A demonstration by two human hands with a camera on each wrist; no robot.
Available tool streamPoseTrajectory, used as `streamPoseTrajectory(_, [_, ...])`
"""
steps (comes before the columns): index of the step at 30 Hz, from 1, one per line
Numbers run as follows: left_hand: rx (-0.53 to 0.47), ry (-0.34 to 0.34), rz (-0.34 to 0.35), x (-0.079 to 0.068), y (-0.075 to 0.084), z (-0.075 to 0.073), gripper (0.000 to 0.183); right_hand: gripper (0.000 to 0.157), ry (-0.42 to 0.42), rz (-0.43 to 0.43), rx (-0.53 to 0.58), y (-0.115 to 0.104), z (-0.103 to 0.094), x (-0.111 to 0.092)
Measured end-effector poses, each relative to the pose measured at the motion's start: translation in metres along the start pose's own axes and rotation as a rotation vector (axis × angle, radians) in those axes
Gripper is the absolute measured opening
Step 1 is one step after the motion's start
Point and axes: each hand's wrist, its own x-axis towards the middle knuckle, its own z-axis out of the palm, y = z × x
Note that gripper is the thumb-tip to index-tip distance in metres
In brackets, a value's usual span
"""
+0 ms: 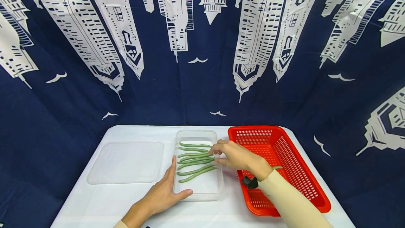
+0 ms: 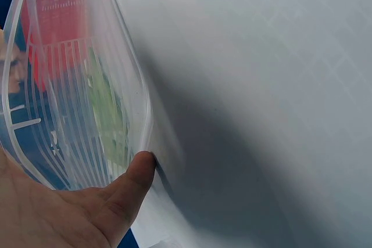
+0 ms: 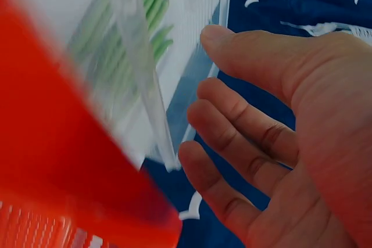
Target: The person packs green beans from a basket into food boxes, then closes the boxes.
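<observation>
A clear plastic container (image 1: 196,197) stands mid-table, with several green beans (image 1: 197,158) lying crosswise in a row inside it. At its near left corner rests my left hand (image 1: 162,192), thumb spread toward the near wall and fingers along the left side. A straight digit touches the container's edge (image 2: 143,100) in the left wrist view. My right hand (image 1: 233,154) reaches over the right rim, fingertips close above the right ends of the beans. In the right wrist view its fingers are loosely bent, with nothing between thumb and fingers.
A red perforated basket (image 1: 297,161) stands on the right, partly under my right forearm, with a green bean (image 1: 277,167) showing in it. To the left lies a clear flat lid (image 1: 126,163). Behind the white table (image 1: 240,203) hangs a dark blue cloth (image 1: 158,97) with a skyline print.
</observation>
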Motion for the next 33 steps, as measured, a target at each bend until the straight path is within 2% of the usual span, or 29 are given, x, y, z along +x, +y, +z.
streamPoseTrajectory(8, [0.000, 0.002, 0.001, -0.001, -0.001, 0.000, 0.137, 0.025, 0.051, 0.059, -0.007, 0.025, -0.019, -0.031])
streamPoseTrajectory(14, [0.000, 0.003, 0.002, -0.001, -0.001, 0.000, 0.138, 0.022, 0.055, 0.109, 0.007, 0.046, -0.027, -0.053])
streamPoseTrajectory(27, [0.004, 0.020, -0.009, 0.000, -0.003, 0.002, 0.138, 0.034, -0.122, 0.271, 0.088, 0.093, -0.030, -0.095])
streamPoseTrajectory(33, [-0.005, 0.009, -0.012, 0.000, -0.002, 0.001, 0.138, 0.037, -0.180, 0.290, 0.083, 0.108, -0.025, -0.105])
